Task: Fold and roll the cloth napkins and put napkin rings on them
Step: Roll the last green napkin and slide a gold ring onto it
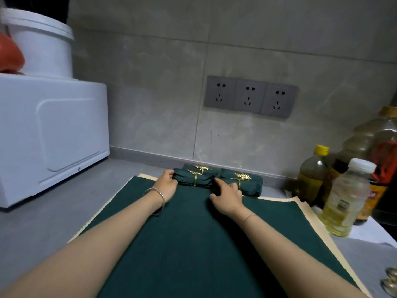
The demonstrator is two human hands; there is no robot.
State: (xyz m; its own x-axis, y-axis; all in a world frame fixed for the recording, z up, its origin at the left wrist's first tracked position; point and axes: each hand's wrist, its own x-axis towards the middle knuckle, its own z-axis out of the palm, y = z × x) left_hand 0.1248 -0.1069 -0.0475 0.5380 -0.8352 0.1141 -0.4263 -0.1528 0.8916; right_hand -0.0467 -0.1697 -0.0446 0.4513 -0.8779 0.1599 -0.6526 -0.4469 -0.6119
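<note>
Head view: at the far edge of a flat napkin [193,233], the left hand [166,182] grips the left end of a ringed roll [190,179]. The right hand [226,193], loosely open, touches its right end. Judging by this, it is best set gently beside the finished rolls [249,184], with the ring [195,179] facing up.

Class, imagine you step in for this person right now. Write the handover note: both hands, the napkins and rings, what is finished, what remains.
Left hand: grips the left end of the front roll, which wears a gold ring.
Right hand: fingers touch that roll's right end, with no clear grip.
Back roll, ringed, lies behind it. The right roll, ringed, lies beside it by the wall, and there may be two there.
Flat napkin: spread out under both forearms.
Gold pieces at the view's right edge may be spare rings, but they are too cropped to tell.
Done: at least three rolls ringed.
Left: release the front roll, then fold, roll and ring the flat napkin.
</note>
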